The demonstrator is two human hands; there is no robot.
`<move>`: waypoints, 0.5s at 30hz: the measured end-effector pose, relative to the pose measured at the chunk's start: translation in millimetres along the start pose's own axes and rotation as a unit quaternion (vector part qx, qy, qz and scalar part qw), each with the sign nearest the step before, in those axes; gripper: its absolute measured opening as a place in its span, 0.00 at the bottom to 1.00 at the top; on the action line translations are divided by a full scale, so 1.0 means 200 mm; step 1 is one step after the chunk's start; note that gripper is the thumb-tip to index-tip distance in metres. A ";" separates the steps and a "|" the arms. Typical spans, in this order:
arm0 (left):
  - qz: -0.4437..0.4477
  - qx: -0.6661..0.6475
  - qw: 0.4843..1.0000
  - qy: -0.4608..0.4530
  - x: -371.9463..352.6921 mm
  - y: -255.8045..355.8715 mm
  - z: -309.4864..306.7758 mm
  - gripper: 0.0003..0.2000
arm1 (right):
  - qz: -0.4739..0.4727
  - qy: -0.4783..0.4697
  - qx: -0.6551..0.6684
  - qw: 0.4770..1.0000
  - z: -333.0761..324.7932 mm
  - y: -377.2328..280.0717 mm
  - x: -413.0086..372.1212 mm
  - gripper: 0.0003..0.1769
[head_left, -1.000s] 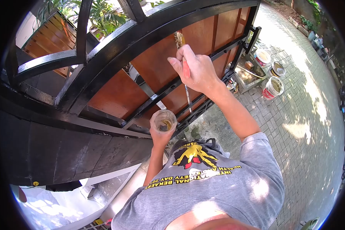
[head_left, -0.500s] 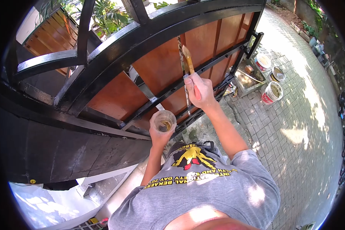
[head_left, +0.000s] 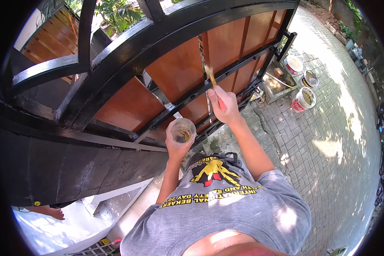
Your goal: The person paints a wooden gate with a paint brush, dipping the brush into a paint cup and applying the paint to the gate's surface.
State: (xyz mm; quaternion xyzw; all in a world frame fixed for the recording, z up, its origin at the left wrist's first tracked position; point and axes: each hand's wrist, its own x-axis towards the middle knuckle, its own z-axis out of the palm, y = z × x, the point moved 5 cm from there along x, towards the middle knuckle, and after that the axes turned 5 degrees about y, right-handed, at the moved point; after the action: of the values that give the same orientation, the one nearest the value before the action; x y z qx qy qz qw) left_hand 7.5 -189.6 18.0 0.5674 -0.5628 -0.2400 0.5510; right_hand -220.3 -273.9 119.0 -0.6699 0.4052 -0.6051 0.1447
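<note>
My right hand (head_left: 224,106) is closed around the handle of a paintbrush (head_left: 210,76), bristles pointing up and away from me. The brush tip overlaps the edge of a reddish-brown wooden panel (head_left: 226,45) beside a narrow gap. In my left hand (head_left: 177,147) is a clear plastic cup (head_left: 183,130) with a little amber liquid at its bottom, held upright close to the lower panels. Black metal bars (head_left: 187,99) frame the panels of the gate, and another glossy panel (head_left: 128,107) lies left of the cup.
Several buckets (head_left: 303,100) stand on the brick paving (head_left: 294,141) to the right, next to a concrete box (head_left: 278,85). A curved black gate frame (head_left: 158,45) arches across the front. At lower left, another person's bare foot (head_left: 55,212) shows over a pale floor (head_left: 51,232).
The brush and my right hand have moved slightly down, nearer to me. My left hand with the cup stays nearly in place. A person's foot has appeared at lower left.
</note>
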 end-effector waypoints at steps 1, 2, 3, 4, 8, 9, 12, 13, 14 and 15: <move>0.002 -0.001 1.000 0.003 0.00 0.00 0.00 0.41 | 0.015 -0.022 -0.018 0.999 0.02 0.02 -0.02 0.13; 0.001 0.001 1.000 0.003 0.00 0.00 -0.01 0.42 | 0.001 -0.012 -0.013 1.000 0.02 0.02 -0.02 0.14; 0.001 0.003 1.000 0.002 0.00 0.01 -0.01 0.42 | -0.033 -0.011 -0.013 0.999 0.02 -0.01 0.00 0.12; 0.000 0.004 1.000 0.000 -0.01 0.02 -0.01 0.42 | -0.066 -0.009 -0.012 0.998 0.00 -0.05 0.03 0.11; -0.003 0.009 1.000 0.004 -0.03 -0.04 -0.02 0.41 | -0.121 -0.013 -0.044 0.992 -0.01 -0.14 0.12 0.10; -0.002 0.010 1.000 0.007 -0.03 -0.04 -0.02 0.41 | -0.112 -0.020 -0.069 0.991 0.01 -0.15 0.11 0.11; -0.004 0.010 1.000 0.020 -0.04 -0.04 -0.03 0.41 | -0.087 -0.047 -0.140 0.985 0.07 -0.11 0.07 0.12; -0.006 0.009 1.000 0.024 -0.04 -0.04 -0.04 0.41 | -0.077 -0.061 -0.160 0.982 0.10 -0.08 0.05 0.12; -0.008 0.003 1.000 0.025 -0.05 -0.04 -0.04 0.41 | -0.069 -0.074 -0.181 0.978 0.12 -0.05 0.04 0.13; -0.009 -0.003 1.000 0.025 -0.05 -0.04 -0.05 0.41 | -0.076 -0.073 -0.172 0.979 0.10 -0.07 0.06 0.13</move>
State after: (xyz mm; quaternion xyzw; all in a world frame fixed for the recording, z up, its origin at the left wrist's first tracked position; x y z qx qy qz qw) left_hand 17.1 -179.3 9.3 0.5766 -0.5433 -0.2325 0.5642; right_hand -196.9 -280.9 132.1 -0.7560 0.4395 -0.4851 0.0097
